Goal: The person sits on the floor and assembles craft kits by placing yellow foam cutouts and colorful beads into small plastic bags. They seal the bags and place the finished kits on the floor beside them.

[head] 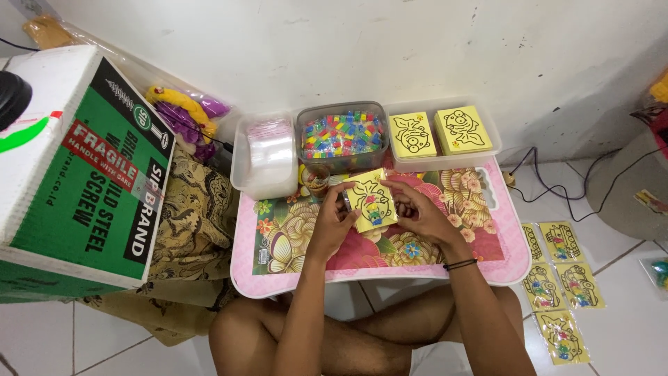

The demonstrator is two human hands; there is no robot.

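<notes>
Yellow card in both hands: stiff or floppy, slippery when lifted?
The yellow card looks flat between left hand and right hand, so probably fairly stiff. It is thin, likely light. Its surface seems glossy, perhaps sleeved, so it may slip.

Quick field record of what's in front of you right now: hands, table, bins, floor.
left hand: grips left edge of yellow card
right hand: grips card's right edge
card: fish outline, small coloured packets on it
table: pink, floral top
bins: clear bags; coloured packets; yellow card stacks
floor: finished cards to the right
box: cardboard, on the left
</notes>
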